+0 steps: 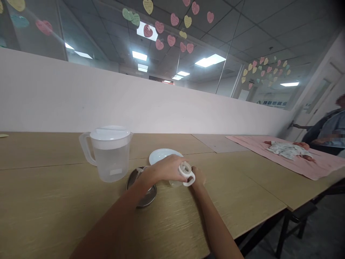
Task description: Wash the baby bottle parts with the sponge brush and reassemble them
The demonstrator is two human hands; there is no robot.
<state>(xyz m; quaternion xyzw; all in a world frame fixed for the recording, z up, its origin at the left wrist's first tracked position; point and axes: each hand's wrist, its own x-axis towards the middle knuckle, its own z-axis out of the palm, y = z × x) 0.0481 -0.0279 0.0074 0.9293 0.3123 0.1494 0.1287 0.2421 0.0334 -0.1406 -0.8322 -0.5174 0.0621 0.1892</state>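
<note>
Well left of the left hand (171, 167) stands a lidded translucent pitcher (111, 162); closer, beneath that forearm, lies a metal tray (148, 201). Just beyond the hand sits a white dish (161, 154). The left hand grasps a bottle with a white loop handle (192, 178); behind it, the right hand (198, 177) is partly hidden, its grip unclear. Farther right, a doll (287, 149) lies on pink cloth (312, 171).
</note>
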